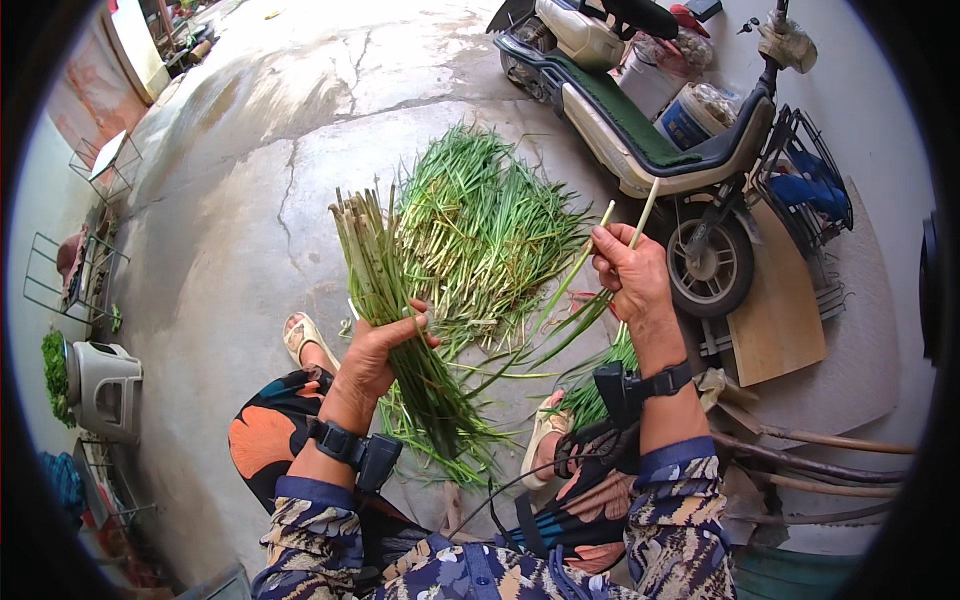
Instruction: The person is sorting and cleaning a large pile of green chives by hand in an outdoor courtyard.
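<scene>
My left hand (385, 345) is wrapped round a thick bundle of long green stalks (372, 270), their pale cut ends pointing up and away from me. My right hand (635, 268) pinches a few green stalks (580, 262), whose pale ends stick up past the fingers while the thin green leaves trail down toward the left. Beyond both hands a large heap of green stalks (480, 220) lies on the concrete floor. A smaller pile of green stalks (605, 385) rests by my right foot, partly behind the right forearm. More loose leaves lie below the bundle, between my feet.
A scooter (640, 120) stands at the far right, with a white bucket (695, 118) behind it. A wooden board (775, 310) leans near its front wheel. Long poles (820, 465) lie at the right. Along the left wall are a grey plastic stool (108, 385) and metal racks (65, 280).
</scene>
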Demonstrator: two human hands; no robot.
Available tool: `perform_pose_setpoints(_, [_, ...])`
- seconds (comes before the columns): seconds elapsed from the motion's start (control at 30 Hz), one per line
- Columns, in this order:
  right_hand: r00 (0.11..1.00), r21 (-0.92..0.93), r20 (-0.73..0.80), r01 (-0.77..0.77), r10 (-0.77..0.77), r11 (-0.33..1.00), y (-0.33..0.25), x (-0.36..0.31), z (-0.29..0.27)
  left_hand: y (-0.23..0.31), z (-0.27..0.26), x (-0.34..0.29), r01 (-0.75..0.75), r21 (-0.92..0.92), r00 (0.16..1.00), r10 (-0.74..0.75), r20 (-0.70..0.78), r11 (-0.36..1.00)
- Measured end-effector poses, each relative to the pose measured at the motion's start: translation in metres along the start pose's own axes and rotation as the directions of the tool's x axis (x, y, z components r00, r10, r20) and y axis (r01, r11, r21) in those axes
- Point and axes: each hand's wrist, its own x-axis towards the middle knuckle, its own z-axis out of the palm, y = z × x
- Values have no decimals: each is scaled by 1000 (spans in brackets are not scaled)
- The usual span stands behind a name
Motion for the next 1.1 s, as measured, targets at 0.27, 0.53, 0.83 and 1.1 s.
perform_pose_setpoints(0.27, [1000, -20, 7, -8, 8, 1000, 4, -11, 17, -3, -2, 0, 12, 9, 997, -12, 82, 1000])
perform_pose_setpoints(0.53, [963, -104, 258, -56, 82, 993, 35, -39, 68, -2, 43, -9, -32, 69, 985, 19, 174, 997])
perform_pose_setpoints(0.83, [969, -372, 241, 144, -54, 917, 39, -45, 82, -4, 43, -4, -149, 113, 989, 147, 30, 982])
perform_pose_setpoints(1.1, [739, -682, 482, 653, -470, 328, 41, -49, 86, -1, 50, -8, -162, 157, 986, 154, 63, 974])
